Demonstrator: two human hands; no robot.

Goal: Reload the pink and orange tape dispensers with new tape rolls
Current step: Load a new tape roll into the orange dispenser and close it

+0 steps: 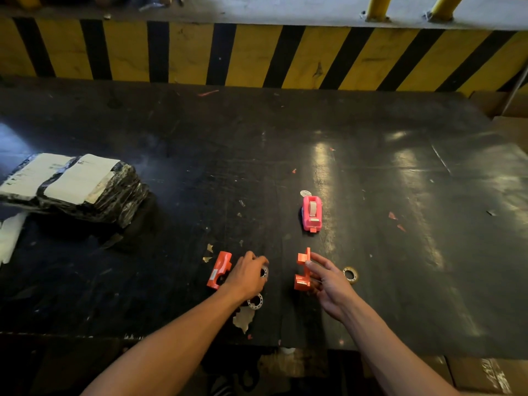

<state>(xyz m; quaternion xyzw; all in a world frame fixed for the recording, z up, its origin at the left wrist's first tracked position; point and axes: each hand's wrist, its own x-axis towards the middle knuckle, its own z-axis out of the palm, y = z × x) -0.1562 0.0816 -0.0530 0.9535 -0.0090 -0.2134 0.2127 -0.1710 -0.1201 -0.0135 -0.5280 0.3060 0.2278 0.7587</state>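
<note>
My left hand (248, 277) is cupped palm-down over a tape roll (264, 272), fingers closed around it; most of the roll is hidden, only a pale spoked hub edge shows. Just left of that hand lies one orange dispenser half (219, 270) with a small white label, print too small to read. My right hand (328, 284) pinches the other orange dispenser half (303, 270) between thumb and fingers, held upright off the black table (400, 252). Hands are apart. Pink dispenser (312, 213) sits farther out, beyond my right hand, closed, tape visible on top. A clear tape roll (351, 274) lies just right of my right hand; a white core (255, 301) sits under my left wrist, partly covered. A wrapped parcel (74, 187) is far left, labels unreadable.
</note>
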